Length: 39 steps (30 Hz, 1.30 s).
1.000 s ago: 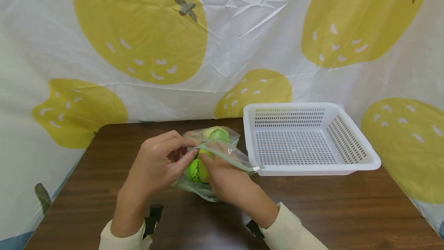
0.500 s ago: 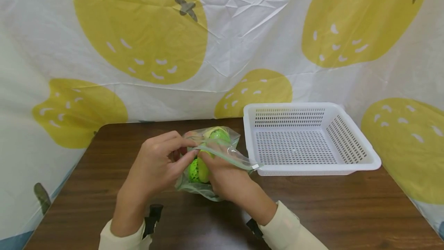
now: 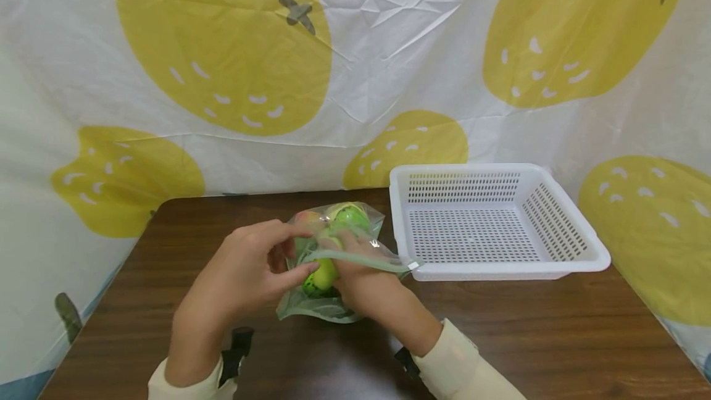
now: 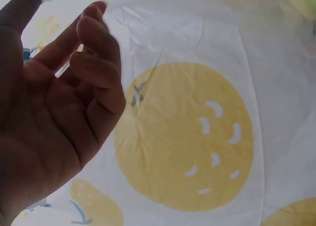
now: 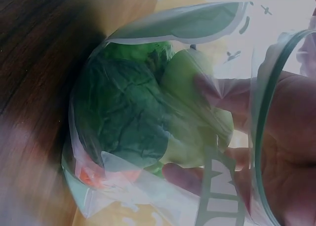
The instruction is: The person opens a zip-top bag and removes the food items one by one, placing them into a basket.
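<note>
A clear zip bag with a pale green zip edge lies on the table in the head view, several fruit- and vegetable-like pieces inside. My right hand reaches through its mouth; in the right wrist view its fingers and thumb curl round a yellow-green pear. Beside the pear sits a dark green, leafy-looking round piece, with an orange-red piece below. My left hand is at the bag's left side, thumb and forefinger apart, thumb tip overlapping the zip edge. The left wrist view shows its fingers loosely bent.
A white perforated plastic basket stands right of the bag, its near left corner by the zip's white slider. Dark wood table lies under everything. A white cloth with yellow fruit prints hangs behind.
My left thumb and forefinger have parted from their pinch on the bag's edge, and that hand has shifted slightly left. The bag's mouth has dropped nearer me, with my right hand still inside.
</note>
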Available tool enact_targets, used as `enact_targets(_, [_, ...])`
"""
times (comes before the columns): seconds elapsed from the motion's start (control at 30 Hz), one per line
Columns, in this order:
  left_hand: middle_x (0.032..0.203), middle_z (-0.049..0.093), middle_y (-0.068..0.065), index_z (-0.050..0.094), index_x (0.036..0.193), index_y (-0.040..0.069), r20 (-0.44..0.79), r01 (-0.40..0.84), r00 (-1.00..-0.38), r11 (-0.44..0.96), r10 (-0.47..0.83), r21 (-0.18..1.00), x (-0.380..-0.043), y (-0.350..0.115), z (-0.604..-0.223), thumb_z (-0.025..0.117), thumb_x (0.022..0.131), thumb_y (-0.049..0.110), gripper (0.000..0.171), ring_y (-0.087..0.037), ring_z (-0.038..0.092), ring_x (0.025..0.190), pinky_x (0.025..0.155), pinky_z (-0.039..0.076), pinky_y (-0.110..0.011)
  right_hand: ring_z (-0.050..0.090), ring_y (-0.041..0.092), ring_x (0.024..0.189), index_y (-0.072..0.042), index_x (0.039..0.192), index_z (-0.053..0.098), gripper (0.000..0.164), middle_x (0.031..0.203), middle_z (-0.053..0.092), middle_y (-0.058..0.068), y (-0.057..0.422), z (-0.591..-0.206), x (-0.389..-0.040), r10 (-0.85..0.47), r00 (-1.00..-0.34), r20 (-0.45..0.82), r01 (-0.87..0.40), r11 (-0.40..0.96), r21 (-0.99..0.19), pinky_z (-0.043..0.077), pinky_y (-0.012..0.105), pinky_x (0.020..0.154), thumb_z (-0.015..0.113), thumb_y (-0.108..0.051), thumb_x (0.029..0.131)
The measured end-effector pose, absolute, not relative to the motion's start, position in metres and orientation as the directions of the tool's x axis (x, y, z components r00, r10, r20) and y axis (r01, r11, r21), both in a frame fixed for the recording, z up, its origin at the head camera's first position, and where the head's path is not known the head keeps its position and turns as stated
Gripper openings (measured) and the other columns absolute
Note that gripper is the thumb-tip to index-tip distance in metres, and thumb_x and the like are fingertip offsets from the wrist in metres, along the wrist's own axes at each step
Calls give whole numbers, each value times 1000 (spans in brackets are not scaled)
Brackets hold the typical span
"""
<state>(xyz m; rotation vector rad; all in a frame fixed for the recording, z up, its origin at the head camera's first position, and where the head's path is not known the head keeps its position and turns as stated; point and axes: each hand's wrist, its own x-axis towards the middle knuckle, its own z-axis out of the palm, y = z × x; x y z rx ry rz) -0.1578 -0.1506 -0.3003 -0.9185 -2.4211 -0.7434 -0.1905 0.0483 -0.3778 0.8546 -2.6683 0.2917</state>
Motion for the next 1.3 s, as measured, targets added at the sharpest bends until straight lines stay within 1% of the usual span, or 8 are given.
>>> enact_targets(0.17, [72,57,10,70,98,19,451,628,-767,677,456,384,-149,-158,-296,88,77,24,28,-2,52,62,60,47,-22,61,32,115,-26,146,43,76,131,59,9,47,-375,-191,-497,-822,277,-541,834,-110,56,48,87,84,-30,82])
enact_targets(0.4, [74,58,13,66,85,23,324,550,-834,714,446,433,-145,-166,-292,85,80,23,19,-3,54,65,61,48,-22,59,31,119,-23,142,46,72,133,58,8,46,-377,-192,-509,-820,261,-553,823,-132,56,48,88,84,-25,81])
enact_targets(0.57, [74,59,16,69,82,24,319,549,-835,709,448,442,-146,-167,-291,79,83,15,14,0,56,66,62,50,-22,59,30,119,-21,139,47,71,133,59,7,45,-375,-190,-515,-816,263,-556,824,-112,56,46,88,85,-22,79])
enact_targets(0.8, [71,60,13,71,83,20,361,554,-830,706,426,441,-149,-168,-293,75,87,10,12,-1,55,64,59,49,-22,65,30,101,-18,127,49,65,122,59,7,46,-376,-186,-553,-765,330,-597,801,-41,58,44,78,88,-24,75])
enact_targets(0.97, [70,59,13,71,83,20,396,563,-820,707,414,428,-150,-170,-293,75,87,10,12,-2,54,62,57,48,-22,63,31,111,-19,132,47,68,130,56,7,47,-371,-180,-557,-759,338,-607,793,-56,56,48,88,87,-24,77])
enact_targets(1.13, [71,60,13,72,83,20,418,572,-811,704,409,421,-150,-171,-291,75,87,8,13,-1,54,63,58,48,-21,58,26,121,-21,142,46,75,133,58,5,51,-358,-168,-584,-752,307,-635,765,-102,47,46,105,85,-23,78])
enact_targets(1.2, [72,61,13,72,83,20,412,566,-816,708,406,424,-150,-171,-291,75,88,8,13,-1,54,64,59,48,-21,57,23,122,-22,144,45,77,132,61,3,52,-352,-163,-598,-747,290,-647,754,-112,45,45,107,86,-24,79])
enact_targets(1.3, [72,61,13,71,83,20,408,560,-819,715,403,418,-151,-172,-291,74,88,9,13,-1,54,64,59,48,-22,61,19,115,-22,144,43,79,126,65,0,52,-346,-156,-604,-745,283,-650,753,-104,50,42,100,87,-29,78])
